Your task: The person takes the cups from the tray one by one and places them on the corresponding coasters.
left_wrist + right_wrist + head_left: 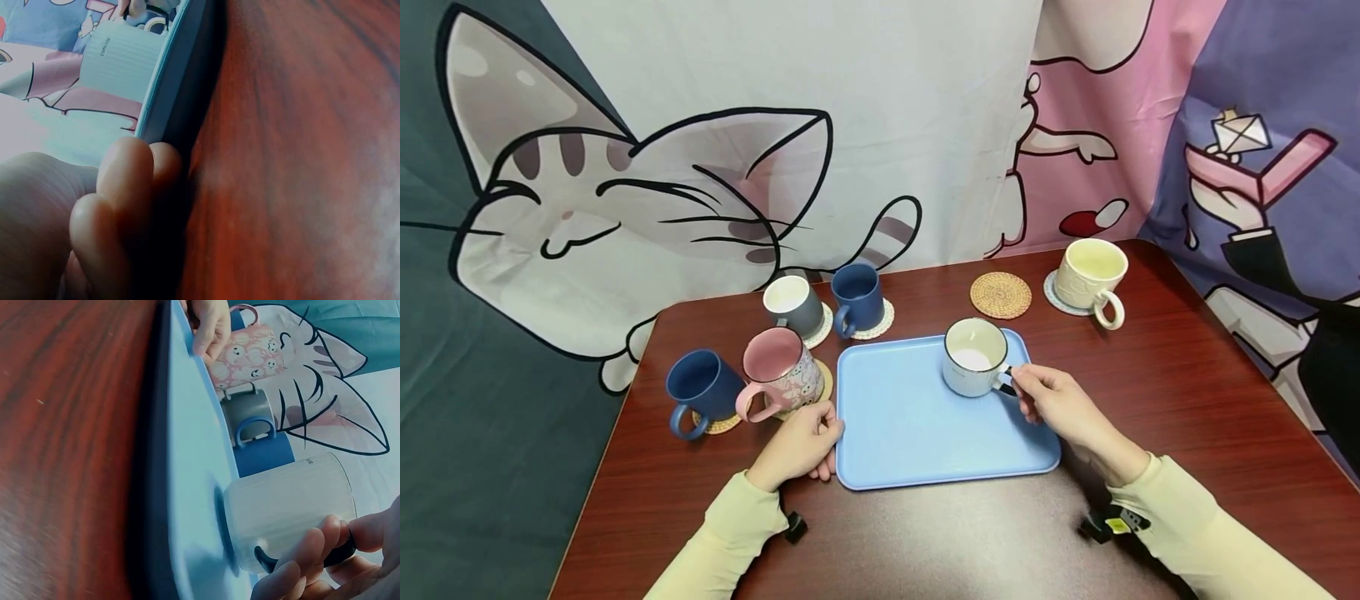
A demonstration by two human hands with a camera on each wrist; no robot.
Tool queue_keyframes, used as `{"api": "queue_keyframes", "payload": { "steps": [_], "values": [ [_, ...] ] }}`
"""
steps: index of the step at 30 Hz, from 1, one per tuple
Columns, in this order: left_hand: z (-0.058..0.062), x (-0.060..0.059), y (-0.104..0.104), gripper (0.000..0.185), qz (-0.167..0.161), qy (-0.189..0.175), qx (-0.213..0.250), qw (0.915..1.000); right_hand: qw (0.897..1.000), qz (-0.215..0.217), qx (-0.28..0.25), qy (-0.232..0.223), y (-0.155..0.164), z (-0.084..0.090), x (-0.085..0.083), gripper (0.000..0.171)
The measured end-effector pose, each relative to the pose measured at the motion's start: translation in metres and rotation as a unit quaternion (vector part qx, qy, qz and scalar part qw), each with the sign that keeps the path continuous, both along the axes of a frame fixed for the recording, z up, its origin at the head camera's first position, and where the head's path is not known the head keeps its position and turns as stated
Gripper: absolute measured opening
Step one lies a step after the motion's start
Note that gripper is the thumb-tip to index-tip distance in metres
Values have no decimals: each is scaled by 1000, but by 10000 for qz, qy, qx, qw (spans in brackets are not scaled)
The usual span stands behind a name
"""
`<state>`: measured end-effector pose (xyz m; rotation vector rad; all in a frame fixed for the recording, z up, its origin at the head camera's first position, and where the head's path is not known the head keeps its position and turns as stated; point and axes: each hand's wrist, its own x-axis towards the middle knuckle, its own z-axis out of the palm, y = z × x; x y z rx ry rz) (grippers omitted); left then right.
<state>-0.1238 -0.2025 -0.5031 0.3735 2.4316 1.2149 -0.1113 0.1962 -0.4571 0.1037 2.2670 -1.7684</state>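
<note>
**White mug held by its handle on the blue tray**

The right hand [1051, 398] pinches the dark handle of a white enamel-style mug with a dark rim [974, 357], which stands on the far right part of a light blue rectangular plastic tray [910, 425] between the two hands. The left hand [801, 442] rests with curled fingers [125, 181] against the tray's left edge, thumb side touching the rim; whether the fingers hook under the rim cannot be made out.

A small line of grey lettering runs down the mug's side in the left wrist view [104, 47], too blurred to read. A tiny mark near the mug's rim in the right wrist view [307, 461] is likewise unreadable.

Just beyond the left hand stand a pink patterned mug [778, 371] and a dark blue mug [700, 387], each on a woven coaster; farther off, a grey mug [793, 304] and a second blue mug [856, 297] sit on pale coasters. Beyond the right hand lie a bare round woven coaster [1001, 295] and a cream mug [1090, 277] on its own coaster. All rest on a dark red wooden tabletop [1187, 392].

The wrist views are close and soft, cutting off most of each hand.
</note>
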Motion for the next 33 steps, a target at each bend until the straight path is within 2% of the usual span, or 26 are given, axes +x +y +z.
{"api": "queue_keyframes", "payload": {
  "steps": [8,17,24,33],
  "values": [
    [0,0,0,24,-1,-16,-1,10000,9994,-201,129,242,8,8,-16,44],
    [0,0,0,24,-31,-23,67,10000,9978,-470,83,464,17,16,-45,45],
    [1,-1,1,24,-23,-49,94,9999,9963,-732,-42,438,24,14,-69,40],
    [4,0,1,23,7,-25,31,10000,9932,-1042,377,355,28,13,-90,47]
  ]
}}
